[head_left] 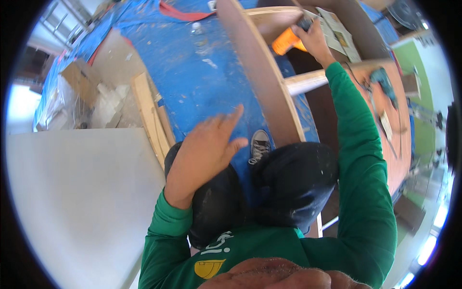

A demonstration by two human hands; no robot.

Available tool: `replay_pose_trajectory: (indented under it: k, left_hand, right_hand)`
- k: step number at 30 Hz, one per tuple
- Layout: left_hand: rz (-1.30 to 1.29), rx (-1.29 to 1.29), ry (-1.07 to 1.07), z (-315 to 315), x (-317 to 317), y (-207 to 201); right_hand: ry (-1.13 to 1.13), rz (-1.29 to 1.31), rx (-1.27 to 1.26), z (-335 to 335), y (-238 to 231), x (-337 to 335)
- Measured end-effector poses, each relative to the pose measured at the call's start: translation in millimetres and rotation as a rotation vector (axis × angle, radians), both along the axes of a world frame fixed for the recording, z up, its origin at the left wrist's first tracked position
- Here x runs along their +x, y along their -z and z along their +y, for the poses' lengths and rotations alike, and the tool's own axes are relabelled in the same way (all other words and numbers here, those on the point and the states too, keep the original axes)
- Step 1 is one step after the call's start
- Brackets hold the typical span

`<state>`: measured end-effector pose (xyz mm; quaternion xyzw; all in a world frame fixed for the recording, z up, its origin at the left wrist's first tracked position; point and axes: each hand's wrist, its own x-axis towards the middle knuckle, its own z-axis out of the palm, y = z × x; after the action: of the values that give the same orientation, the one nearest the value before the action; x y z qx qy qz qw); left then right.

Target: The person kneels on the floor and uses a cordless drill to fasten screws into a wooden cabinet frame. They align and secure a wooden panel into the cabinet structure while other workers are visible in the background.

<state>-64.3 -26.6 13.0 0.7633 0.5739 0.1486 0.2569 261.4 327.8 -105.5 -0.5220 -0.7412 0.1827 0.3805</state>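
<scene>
My right hand [315, 41] reaches forward into a brown wooden cabinet frame [262, 72] and grips an orange object with a dark end [286, 41]. Blur and my fingers hide what kind of thing it is. It is held over an open compartment, near the frame's crosspiece [306, 83]. My left hand [207, 149] hovers above my left knee, fingers stretched out and thumb apart, with nothing in it. Below its fingertips lies the blue tarp [226, 96].
A green drill [382, 86] lies on the brown panel [385, 130] at right. Papers [337, 31] rest inside the frame. A clear bottle [197, 36] is on the tarp. Wooden strips [149, 115] and a large white panel [82, 192] are at left.
</scene>
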Motion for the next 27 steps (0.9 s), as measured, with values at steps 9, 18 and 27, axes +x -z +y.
replay_pose_trajectory:
  k: [9, 18, 27]
  left_hand:
    - [-0.694, 0.635, 0.042, 9, 114, -47]
    - [-0.979, 0.233, 0.162, -65, 192, -78]
    - [-1.108, -0.449, 0.122, -71, 284, -56]
  right_hand:
    - [-0.038, -0.096, 0.304, -290, -235, -28]
    - [-0.093, 0.052, 0.078, -476, -232, 46]
    - [0.387, -0.476, 0.250, -511, -148, 117]
